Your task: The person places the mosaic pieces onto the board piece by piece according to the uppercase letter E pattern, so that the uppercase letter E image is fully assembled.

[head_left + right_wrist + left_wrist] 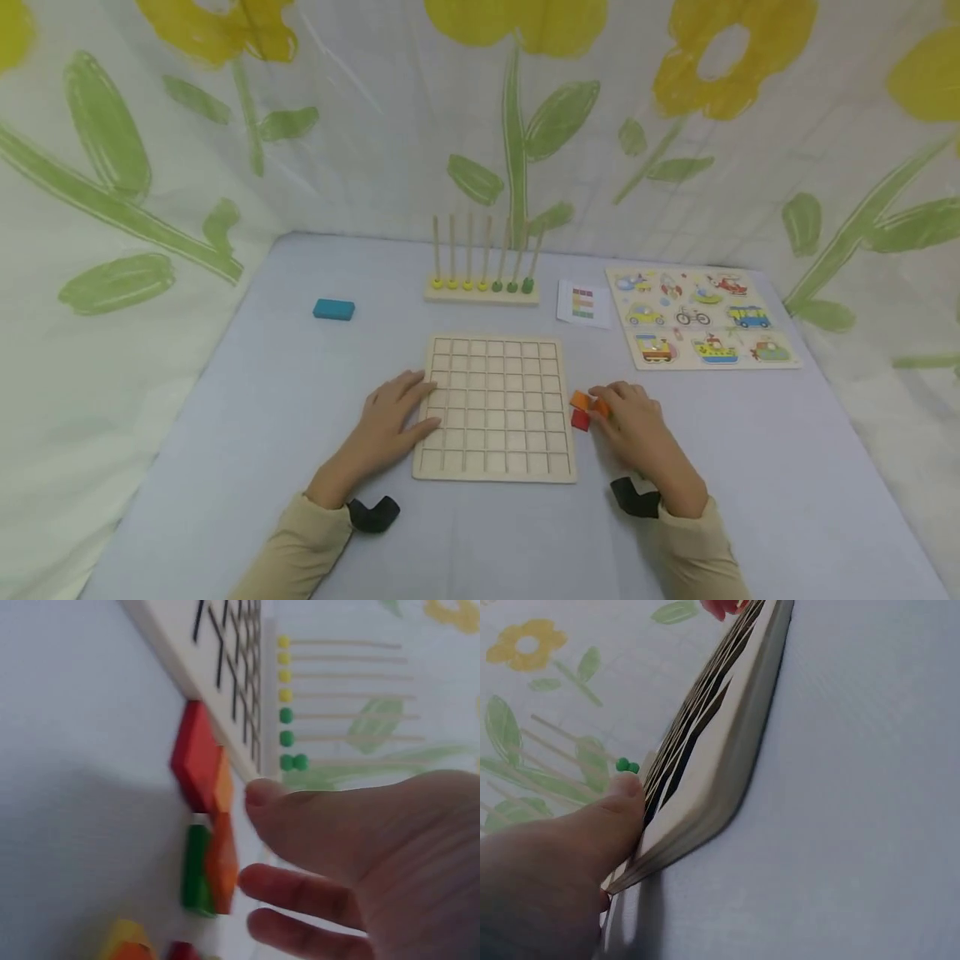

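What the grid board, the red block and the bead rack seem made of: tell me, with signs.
Grid board: probably matt wood, going by its pale tan colour and fine lines along its edge.
Red block: painted wood or plastic; its even, solid colour leaves that open.
Bead rack: plain tan base and slim rods suggest wood; the coloured beads could be wood or plastic.

Soft, even light casts faint shadows, while both wrist views look dimmer and blurrier.
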A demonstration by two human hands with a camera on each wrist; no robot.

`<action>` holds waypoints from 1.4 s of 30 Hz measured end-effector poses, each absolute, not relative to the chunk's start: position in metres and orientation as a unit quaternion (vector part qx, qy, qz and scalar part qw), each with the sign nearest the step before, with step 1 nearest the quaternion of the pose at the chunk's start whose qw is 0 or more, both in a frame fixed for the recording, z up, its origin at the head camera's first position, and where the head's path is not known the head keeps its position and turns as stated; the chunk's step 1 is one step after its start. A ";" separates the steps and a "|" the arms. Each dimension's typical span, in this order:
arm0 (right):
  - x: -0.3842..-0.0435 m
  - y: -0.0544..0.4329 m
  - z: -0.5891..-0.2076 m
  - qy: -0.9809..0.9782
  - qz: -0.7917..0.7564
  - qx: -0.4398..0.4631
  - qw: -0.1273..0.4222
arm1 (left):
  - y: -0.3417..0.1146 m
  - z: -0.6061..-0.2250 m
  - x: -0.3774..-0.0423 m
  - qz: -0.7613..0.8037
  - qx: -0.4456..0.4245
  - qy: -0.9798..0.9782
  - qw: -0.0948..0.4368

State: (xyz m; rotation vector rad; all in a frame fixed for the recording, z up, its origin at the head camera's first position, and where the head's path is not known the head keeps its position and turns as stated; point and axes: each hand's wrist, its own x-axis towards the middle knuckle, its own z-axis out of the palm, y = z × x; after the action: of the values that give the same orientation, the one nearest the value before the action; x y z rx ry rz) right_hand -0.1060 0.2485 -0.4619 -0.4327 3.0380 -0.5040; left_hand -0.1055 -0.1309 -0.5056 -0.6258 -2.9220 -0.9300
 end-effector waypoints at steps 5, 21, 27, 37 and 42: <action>-0.109 0.242 -0.472 0.975 -0.168 -0.142 0.002 | -0.131 -0.508 -0.102 -0.290 -0.197 -0.936 0.010; -0.114 0.235 -0.485 0.978 -0.185 -0.094 -0.009 | -0.130 -0.511 -0.098 -0.270 -0.196 -0.942 0.026; -0.114 0.233 -0.483 0.978 -0.189 -0.093 -0.008 | -0.129 -0.510 -0.100 -0.264 -0.197 -0.944 0.017; -0.118 0.226 -0.481 0.978 -0.185 -0.099 -0.013 | -0.129 -0.508 -0.102 -0.262 -0.200 -0.944 0.028; -0.123 0.226 -0.475 0.981 -0.154 -0.118 -0.010 | -0.130 -0.507 -0.103 -0.263 -0.202 -0.943 0.028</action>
State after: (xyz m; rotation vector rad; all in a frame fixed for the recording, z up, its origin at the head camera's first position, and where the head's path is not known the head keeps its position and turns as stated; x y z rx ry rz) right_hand -0.1227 0.2261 -0.4748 -0.3728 3.1010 -0.4853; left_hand -0.1028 -0.1295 -0.5075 -0.6236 -2.9113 -0.8114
